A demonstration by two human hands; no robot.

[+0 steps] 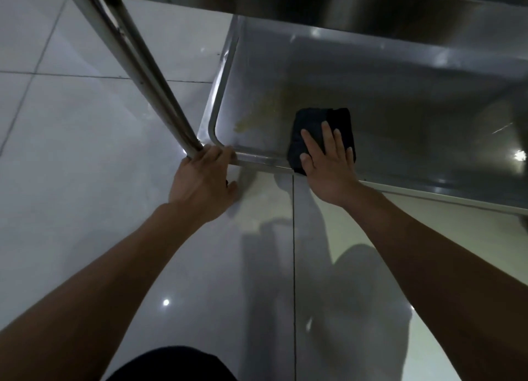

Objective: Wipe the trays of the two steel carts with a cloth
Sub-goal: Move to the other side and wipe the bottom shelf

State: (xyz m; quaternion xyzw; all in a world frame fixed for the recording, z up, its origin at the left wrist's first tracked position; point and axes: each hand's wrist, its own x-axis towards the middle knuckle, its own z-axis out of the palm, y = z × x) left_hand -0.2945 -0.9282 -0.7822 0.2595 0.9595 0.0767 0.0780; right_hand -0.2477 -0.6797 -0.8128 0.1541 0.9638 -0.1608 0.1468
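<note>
A steel cart's low tray [400, 100] fills the upper right of the head view, its near rim running from the rounded left corner to the right edge. A folded dark cloth [317, 123] lies on the tray just inside the near rim. My right hand [328, 163] presses flat on the cloth with straight, spread fingers. My left hand [204, 177] grips the foot of the cart's steel post [137, 66] at the tray's near-left corner. A yellowish smear [257, 114] marks the tray floor left of the cloth.
The underside of a higher steel tray [314, 0] overhangs the top of the view. Glossy pale floor tiles [71, 152] spread to the left and below. My dark-clothed knee [171, 363] shows at the bottom edge.
</note>
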